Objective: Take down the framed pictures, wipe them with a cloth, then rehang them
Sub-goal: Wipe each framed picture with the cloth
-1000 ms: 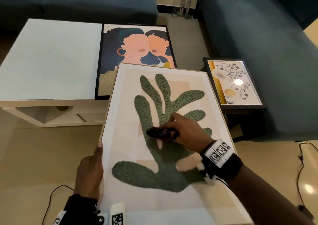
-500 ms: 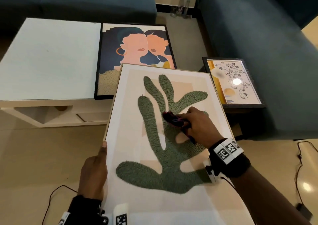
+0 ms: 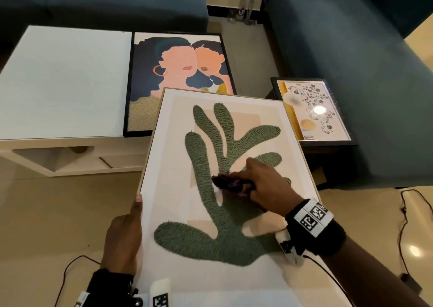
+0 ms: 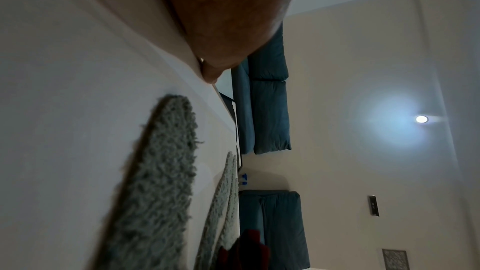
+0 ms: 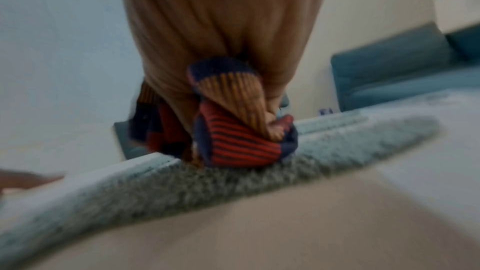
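A large light-wood framed picture [image 3: 178, 213] of a green leaf shape lies tilted in front of me. My left hand [image 3: 124, 234] grips its left edge, thumb on the glass. My right hand [image 3: 262, 184] holds a bunched dark striped cloth [image 3: 229, 182] and presses it on the glass near the middle of the leaf. The right wrist view shows the cloth [image 5: 233, 130], red, navy and tan, wrapped in my fingers. The left wrist view shows the frame edge [image 4: 215, 89] under my thumb.
A black-framed portrait picture [image 3: 178, 76] lies on the white coffee table [image 3: 63, 84]. A small floral picture [image 3: 311, 109] rests on a dark side table by the blue sofa [image 3: 351, 60]. Spray bottles [image 3: 246, 1] stand on the floor beyond. Cables lie on the floor.
My right hand moved the cloth up and to the right across the glass, then back left toward the leaf's middle. My left hand kept its grip on the frame's left edge.
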